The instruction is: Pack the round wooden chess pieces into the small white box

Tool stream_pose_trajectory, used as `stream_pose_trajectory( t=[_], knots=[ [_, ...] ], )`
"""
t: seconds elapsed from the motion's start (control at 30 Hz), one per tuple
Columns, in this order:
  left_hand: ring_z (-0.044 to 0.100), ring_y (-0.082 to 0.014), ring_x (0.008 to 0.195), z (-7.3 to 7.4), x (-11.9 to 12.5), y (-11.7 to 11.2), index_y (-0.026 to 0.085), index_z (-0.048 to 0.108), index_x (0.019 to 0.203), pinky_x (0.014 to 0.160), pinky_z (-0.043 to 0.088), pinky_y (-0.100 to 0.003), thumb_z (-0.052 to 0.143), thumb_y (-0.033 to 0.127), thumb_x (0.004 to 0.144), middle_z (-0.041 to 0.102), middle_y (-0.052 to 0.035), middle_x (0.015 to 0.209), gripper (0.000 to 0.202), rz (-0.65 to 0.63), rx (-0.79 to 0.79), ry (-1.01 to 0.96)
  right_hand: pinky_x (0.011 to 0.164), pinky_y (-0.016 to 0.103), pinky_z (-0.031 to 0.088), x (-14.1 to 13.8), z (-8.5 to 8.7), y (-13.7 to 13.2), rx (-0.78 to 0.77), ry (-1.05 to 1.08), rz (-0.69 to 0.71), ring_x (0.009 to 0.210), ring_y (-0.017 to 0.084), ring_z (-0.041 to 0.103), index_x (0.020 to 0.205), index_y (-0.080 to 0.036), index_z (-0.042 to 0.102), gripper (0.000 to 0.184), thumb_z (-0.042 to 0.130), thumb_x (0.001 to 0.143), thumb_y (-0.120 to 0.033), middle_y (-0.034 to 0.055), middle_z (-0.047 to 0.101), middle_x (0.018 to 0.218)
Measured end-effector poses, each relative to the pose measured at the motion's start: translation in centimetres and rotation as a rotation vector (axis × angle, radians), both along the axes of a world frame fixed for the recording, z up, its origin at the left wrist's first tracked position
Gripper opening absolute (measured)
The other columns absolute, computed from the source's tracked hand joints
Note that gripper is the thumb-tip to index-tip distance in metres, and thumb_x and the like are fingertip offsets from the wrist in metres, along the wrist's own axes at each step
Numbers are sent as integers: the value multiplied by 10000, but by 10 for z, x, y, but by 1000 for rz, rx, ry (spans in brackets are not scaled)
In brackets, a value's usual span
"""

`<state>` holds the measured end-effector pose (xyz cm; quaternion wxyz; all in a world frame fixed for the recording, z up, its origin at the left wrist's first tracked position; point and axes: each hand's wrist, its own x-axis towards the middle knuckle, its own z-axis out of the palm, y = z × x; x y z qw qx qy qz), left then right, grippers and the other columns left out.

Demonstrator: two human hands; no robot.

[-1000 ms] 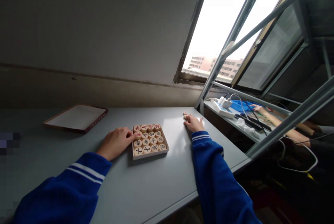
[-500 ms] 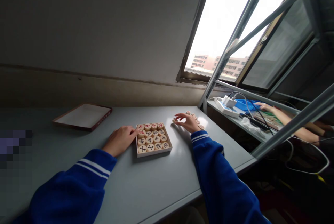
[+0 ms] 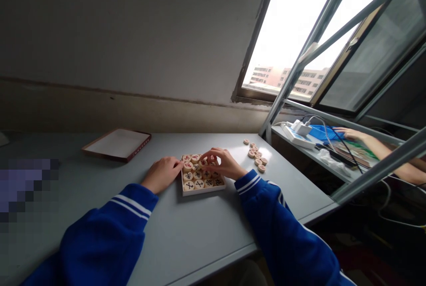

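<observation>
Listing left to right, we find: flat red-edged box lid [image 3: 116,144] on grey desk [image 3: 186,232]; left hand [image 3: 162,174], grip loosely curled, touching shallow box of round wooden chess discs [image 3: 202,175]; right hand [image 3: 222,164], grip pinching a disc over that box; loose wooden discs [image 3: 257,156] near the desk's right edge.

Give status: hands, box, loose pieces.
Left hand steadies the box. Right hand pinches a piece over its top row. Loose pieces lie right, apart. Nothing blocking.

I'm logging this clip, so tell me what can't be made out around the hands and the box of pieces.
- Head view: piece under the right hand, hidden by its fingers.
- Characters on the loose pieces: too small.
- Left hand fingertips at the box edge: contact unclear.
- Far left: pixelated patch.
</observation>
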<state>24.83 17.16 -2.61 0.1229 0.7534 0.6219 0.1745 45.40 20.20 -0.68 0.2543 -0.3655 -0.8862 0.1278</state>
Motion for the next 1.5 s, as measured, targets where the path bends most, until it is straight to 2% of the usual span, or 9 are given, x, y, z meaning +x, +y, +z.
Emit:
stream_pose_trajectory(
  t=[0.3, 0.5, 0.57, 0.7, 0.8, 0.87, 1.0, 1.17, 1.5],
  knots=[
    [572, -184, 807, -1, 0, 2, 193, 649, 766, 685, 371, -263, 315, 346, 822, 650, -59, 879, 372, -9, -7, -11, 750, 294, 281, -8, -11, -1, 90, -65, -35, 772, 134, 512, 900, -228, 607, 257, 657, 687, -364, -4, 621, 801],
    [576, -181, 790, -2, -1, 1, 196, 641, 723, 691, 375, -260, 317, 349, 817, 653, -57, 847, 371, -5, 9, -23, 731, 276, 294, 1, -4, 0, 71, -27, -59, 719, 110, 511, 842, -232, 603, 167, 607, 738, -364, -31, 625, 781],
    [575, -185, 805, -2, -1, 2, 193, 642, 737, 698, 378, -263, 318, 347, 814, 654, -60, 865, 366, -6, 5, -22, 734, 282, 297, 11, 0, 5, 127, -63, -184, 740, 117, 510, 867, -242, 604, 136, 559, 781, -337, -22, 620, 822],
    [576, -189, 837, -3, -1, 3, 191, 642, 777, 739, 383, -264, 322, 347, 810, 654, -62, 891, 358, 4, 0, -18, 811, 356, 272, 48, -1, 21, 258, -270, -673, 974, 205, 455, 975, -220, 591, 204, 509, 792, -258, 52, 571, 1033],
    [577, -188, 833, -2, 0, 2, 197, 643, 771, 725, 388, -263, 313, 340, 811, 654, -57, 894, 362, -1, 5, -6, 845, 421, 252, 75, -6, 29, 148, -437, -978, 1070, 253, 382, 1055, -179, 560, 303, 504, 761, -226, 109, 505, 1152],
    [575, -189, 838, 0, 0, 1, 198, 646, 774, 721, 389, -265, 309, 330, 810, 652, -58, 904, 364, -5, 8, 0, 851, 445, 243, 87, -9, 29, 54, -499, -1068, 1072, 253, 377, 1038, -183, 570, 288, 458, 774, -209, 111, 501, 1162],
    [574, -199, 849, 0, 0, 0, 193, 651, 806, 727, 393, -276, 311, 340, 803, 649, -62, 924, 370, 2, -1, 0, 824, 426, 253, 91, -8, 25, 29, -554, -1077, 1004, 227, 418, 833, -203, 637, 256, 384, 798, -202, 83, 552, 1070],
    [578, -195, 845, 1, -1, 0, 197, 646, 793, 714, 395, -264, 300, 360, 809, 652, -59, 911, 383, 7, -6, 6, 761, 385, 278, 88, -3, 22, 24, -513, -1097, 897, 208, 461, 674, -201, 649, 220, 443, 724, -141, 70, 590, 918],
    [580, -195, 839, 0, -1, 1, 190, 645, 777, 732, 391, -272, 320, 352, 810, 656, -68, 898, 365, 2, -9, -25, 692, 316, 381, 92, -13, 33, 19, -247, -812, 858, 216, 525, 681, -161, 625, 63, 574, 659, -131, 93, 589, 858]
  ],
)
